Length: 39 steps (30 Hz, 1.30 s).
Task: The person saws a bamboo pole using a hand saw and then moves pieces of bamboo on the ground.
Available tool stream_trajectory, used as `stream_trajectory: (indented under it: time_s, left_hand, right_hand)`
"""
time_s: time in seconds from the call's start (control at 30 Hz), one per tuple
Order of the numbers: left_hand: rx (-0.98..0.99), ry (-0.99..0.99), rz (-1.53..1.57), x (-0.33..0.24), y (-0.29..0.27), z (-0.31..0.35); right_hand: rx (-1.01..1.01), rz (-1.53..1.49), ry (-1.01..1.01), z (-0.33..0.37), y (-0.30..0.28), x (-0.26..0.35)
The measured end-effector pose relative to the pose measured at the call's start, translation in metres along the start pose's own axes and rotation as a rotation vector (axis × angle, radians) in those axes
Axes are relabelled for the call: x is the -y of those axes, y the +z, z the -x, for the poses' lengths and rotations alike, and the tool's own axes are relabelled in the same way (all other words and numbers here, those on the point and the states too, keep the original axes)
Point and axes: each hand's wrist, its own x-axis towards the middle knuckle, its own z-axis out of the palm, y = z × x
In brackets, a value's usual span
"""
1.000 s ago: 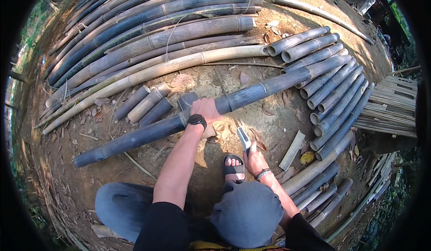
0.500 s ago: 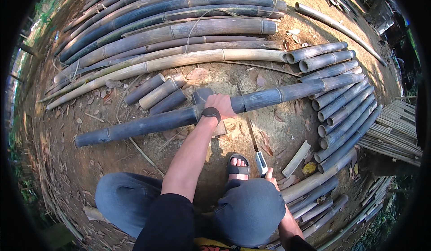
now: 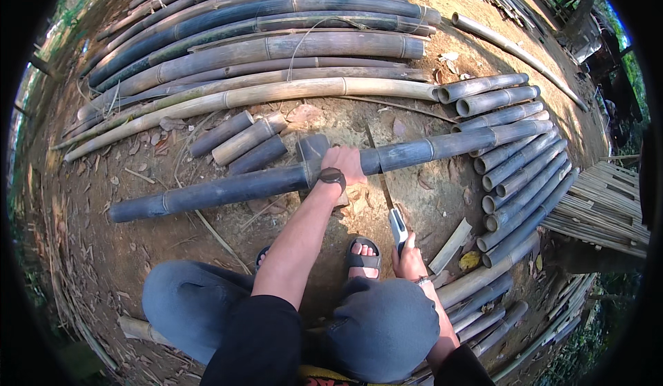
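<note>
A long dark bamboo pole [image 3: 228,190] lies across in front of me, its right end resting on cut bamboo pieces. My left hand [image 3: 342,165] is closed over the pole near its middle, wearing a black watch. Under the pole there, a short block [image 3: 313,147] partly shows. My right hand [image 3: 409,259] grips a hand saw [image 3: 398,228] by its grey-white and dark handle. The saw's thin blade crosses the pole just right of my left hand, and its far tip shows beyond the pole. How deep the blade sits in the bamboo I cannot tell.
Long bamboo poles [image 3: 276,89] lie side by side at the back. Several cut tubes [image 3: 511,179] are lined up at the right, near a stack of split slats [image 3: 601,203]. Three short pieces [image 3: 248,137] lie left of centre. A split offcut [image 3: 450,246] is beside my right hand.
My right hand has pushed the saw forward, away from me, so more of the blade shows beyond the pole. My left hand keeps its hold on the pole.
</note>
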Motion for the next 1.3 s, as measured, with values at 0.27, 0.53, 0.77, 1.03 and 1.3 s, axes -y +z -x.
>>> stream_trajectory:
  time_s: [0.27, 0.53, 0.77, 1.03, 1.3]
  left_hand:
    - [0.043, -0.021, -0.006, 0.002, -0.010, -0.007]
    - [0.071, -0.028, 0.012, 0.010, -0.009, -0.002]
    - [0.086, -0.044, -0.008, 0.006, -0.005, -0.004]
    - [0.135, -0.094, 0.065, 0.020, -0.013, -0.017]
    - [0.262, -0.133, 0.130, 0.011, -0.022, -0.029]
  right_hand:
    - [0.106, -0.220, 0.085, 0.078, 0.014, -0.081]
    - [0.116, -0.004, 0.106, 0.058, 0.015, -0.043]
    - [0.029, -0.060, 0.015, -0.027, 0.019, 0.000]
    - [0.076, -0.018, 0.038, 0.014, -0.002, 0.000]
    - [0.058, -0.075, 0.069, 0.056, 0.002, -0.030]
